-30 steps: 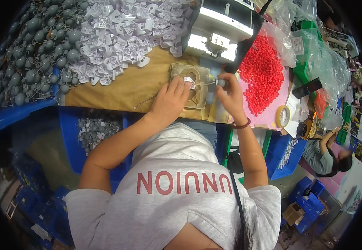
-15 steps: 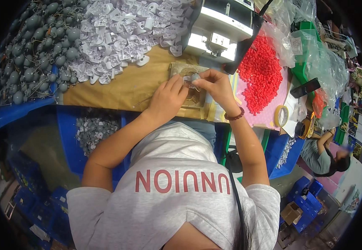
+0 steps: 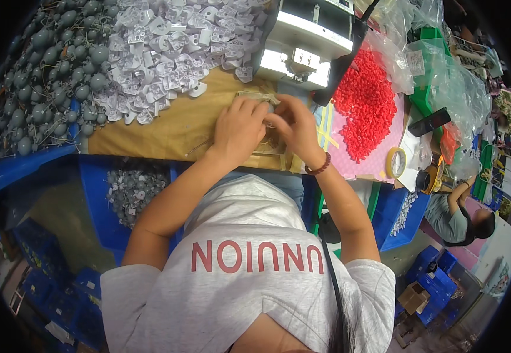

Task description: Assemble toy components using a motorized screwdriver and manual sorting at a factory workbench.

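My left hand point(image 3: 239, 128) and my right hand point(image 3: 292, 126) meet at the fingertips over a clear plastic tray point(image 3: 256, 96) lying on the brown cardboard-covered table point(image 3: 161, 132). The left hand covers most of the tray and grips it. My right fingers pinch something small against the left fingertips; the piece itself is hidden. A dark bead bracelet point(image 3: 319, 168) circles my right wrist.
A heap of white plastic parts point(image 3: 167, 41) and a heap of grey round parts point(image 3: 43, 76) lie at the back left. A grey machine point(image 3: 308, 41) stands behind the hands. At the right are red pieces point(image 3: 364, 103) on a pink sheet, a tape roll point(image 3: 395, 163) and a seated person point(image 3: 461, 215). Below is a blue bin of grey parts point(image 3: 132, 188).
My hands were apart on either side of the clear tray; they have closed in over it, the right hand moving left until the fingertips meet.
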A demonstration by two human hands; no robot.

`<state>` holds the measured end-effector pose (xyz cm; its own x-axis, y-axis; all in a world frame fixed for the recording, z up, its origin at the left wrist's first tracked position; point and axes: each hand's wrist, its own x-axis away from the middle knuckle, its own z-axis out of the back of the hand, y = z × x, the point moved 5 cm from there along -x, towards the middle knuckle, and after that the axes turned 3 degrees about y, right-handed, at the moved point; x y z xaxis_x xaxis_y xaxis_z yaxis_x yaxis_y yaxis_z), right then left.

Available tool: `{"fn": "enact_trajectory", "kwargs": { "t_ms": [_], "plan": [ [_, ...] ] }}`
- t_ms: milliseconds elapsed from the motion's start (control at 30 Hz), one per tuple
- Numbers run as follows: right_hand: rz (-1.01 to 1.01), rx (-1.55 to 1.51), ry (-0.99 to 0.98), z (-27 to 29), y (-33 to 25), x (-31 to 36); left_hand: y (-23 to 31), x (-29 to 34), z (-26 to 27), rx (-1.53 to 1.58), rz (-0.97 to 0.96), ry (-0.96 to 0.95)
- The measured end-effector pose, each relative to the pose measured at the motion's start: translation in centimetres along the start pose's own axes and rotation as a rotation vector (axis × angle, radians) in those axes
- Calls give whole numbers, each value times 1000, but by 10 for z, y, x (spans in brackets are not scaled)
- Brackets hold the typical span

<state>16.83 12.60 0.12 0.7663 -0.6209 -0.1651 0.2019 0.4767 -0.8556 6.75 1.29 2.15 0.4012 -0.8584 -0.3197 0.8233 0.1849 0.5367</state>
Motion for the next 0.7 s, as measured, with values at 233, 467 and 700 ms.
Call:
{"fn": "enact_trajectory", "kwargs": {
  "t_ms": [233,467,700],
  "plan": [
    [8,18,570,85,53,-68,-1,2,-8,-29,-12,-17],
    [-24,-278,652,99,0,-57,-3,2,-8,-17,-22,34],
    [348,-468,470,101,-117,-89,-3,5,-6,-39,-13,50]
  ]
}}
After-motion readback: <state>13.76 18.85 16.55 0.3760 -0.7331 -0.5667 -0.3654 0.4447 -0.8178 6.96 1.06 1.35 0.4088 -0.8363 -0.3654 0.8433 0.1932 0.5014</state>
